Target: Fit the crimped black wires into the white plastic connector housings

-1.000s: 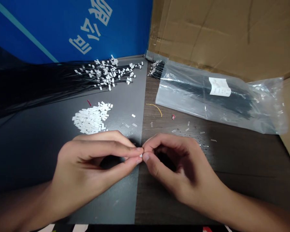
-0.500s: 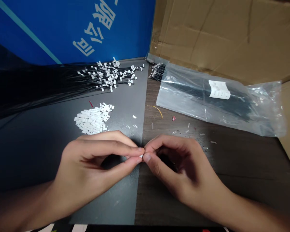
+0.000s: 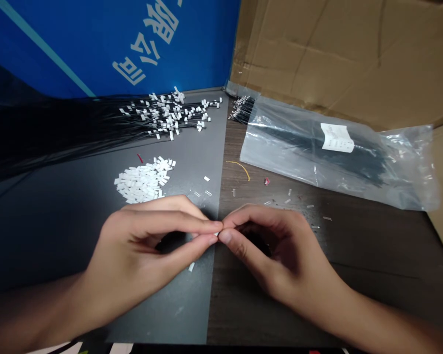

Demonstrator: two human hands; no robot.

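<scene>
Between the thumb and fingertips of my left hand point(image 3: 143, 241) is pinched a small white piece point(image 3: 216, 234), mostly covered by the fingers. The fingertips of my right hand point(image 3: 284, 250) are closed and meet the left ones at that piece; whatever they grip is hidden. Another narrow white piece point(image 3: 191, 267) lies on the grey mat point(image 3: 170, 314) just below my left thumb. Beyond my left hand is a pile of small white pieces point(image 3: 143, 181). Behind it, thin black wires point(image 3: 77, 123) with white pieces at their ends lie in a bundle.
At the back right a clear plastic bag point(image 3: 291, 147) with a white label holds more black wires. A yellow strand point(image 3: 239, 165), a red scrap point(image 3: 267, 181) and clear slivers point(image 3: 310, 206) are scattered on the dark wood tabletop point(image 3: 258, 314). Blue board point(image 3: 77, 39) and cardboard point(image 3: 335, 54) stand behind.
Both hands stay fingertip to fingertip, with my left hand shifted slightly up and right. A white piece now shows on the mat below my left thumb; less of the pinched piece is visible.
</scene>
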